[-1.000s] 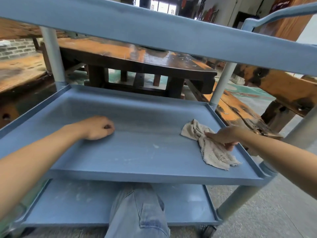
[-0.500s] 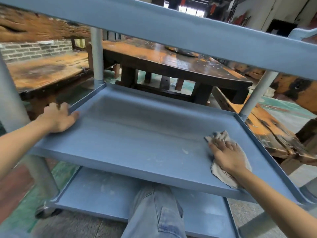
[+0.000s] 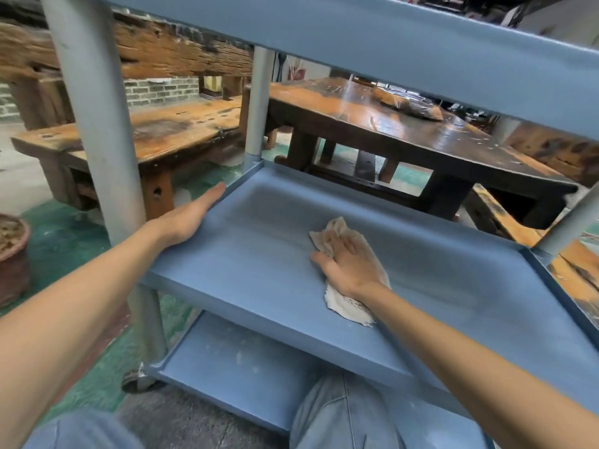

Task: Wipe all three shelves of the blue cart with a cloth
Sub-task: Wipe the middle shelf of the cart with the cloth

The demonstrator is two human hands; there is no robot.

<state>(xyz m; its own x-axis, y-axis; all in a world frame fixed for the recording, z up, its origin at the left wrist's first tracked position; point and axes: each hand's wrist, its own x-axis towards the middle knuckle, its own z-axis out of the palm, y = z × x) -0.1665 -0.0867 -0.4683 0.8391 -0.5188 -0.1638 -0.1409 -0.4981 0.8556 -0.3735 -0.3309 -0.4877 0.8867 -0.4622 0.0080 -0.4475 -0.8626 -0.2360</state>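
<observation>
The blue cart's middle shelf (image 3: 246, 264) fills the centre of the head view. A beige cloth (image 3: 348, 306) lies on it, right of the middle, and my right hand (image 3: 348, 265) presses flat on the cloth with straight fingers. My left hand (image 3: 191, 215) lies along the shelf's left rim, its fingers straight and pointing away from me. The top shelf's edge (image 3: 356, 34) runs across the top of the view. The bottom shelf (image 3: 240, 361) shows below with pale dusty marks.
Grey posts (image 3: 97, 124) hold the shelves at the corners. A caster (image 3: 134, 380) sits at the lower left. Dark wooden tables (image 3: 372, 124) and a bench (image 3: 155, 134) stand behind the cart. A clay pot (image 3: 13, 254) is at the far left. My jeans-clad knees (image 3: 340, 416) are under the shelf.
My right hand has slid the cloth leftward toward the shelf's middle. My left hand has uncurled and now lies flat along the left rim. The view has swung left.
</observation>
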